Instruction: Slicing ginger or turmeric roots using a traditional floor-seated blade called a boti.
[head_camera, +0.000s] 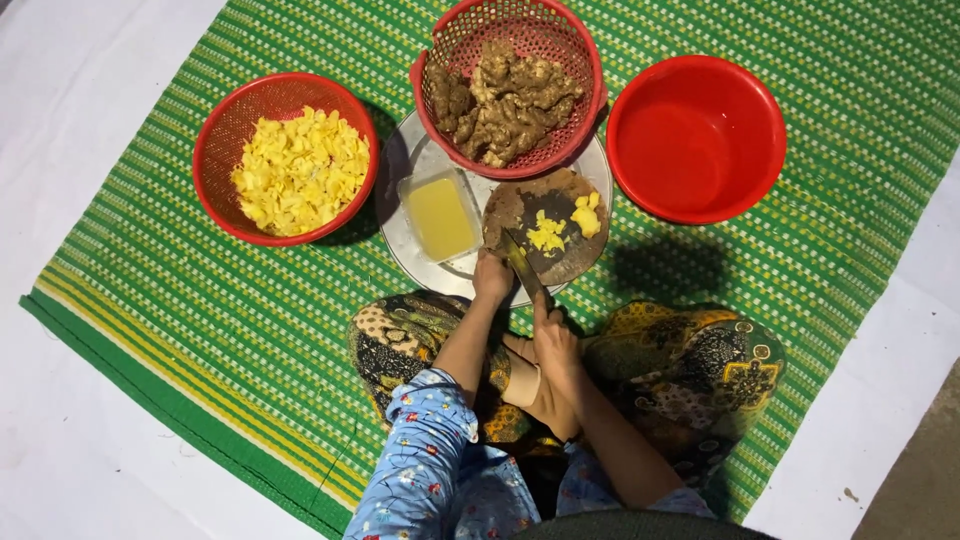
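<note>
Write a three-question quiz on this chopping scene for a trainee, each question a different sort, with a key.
1. True or false: the red bowl on the right is full of yellow pieces.
2. Multiple choice: the unpeeled ginger roots lie in A) the perforated red basket, B) the clear rectangular container, C) the metal tray.
3. Fill in: the knife cuts on a round wooden ____.

Key:
1. False; it holds no pieces. The cut yellow pieces fill the red basket on the left.
2. A
3. Board; the right hand holds the knife, the left hand rests at the board's edge.
</note>
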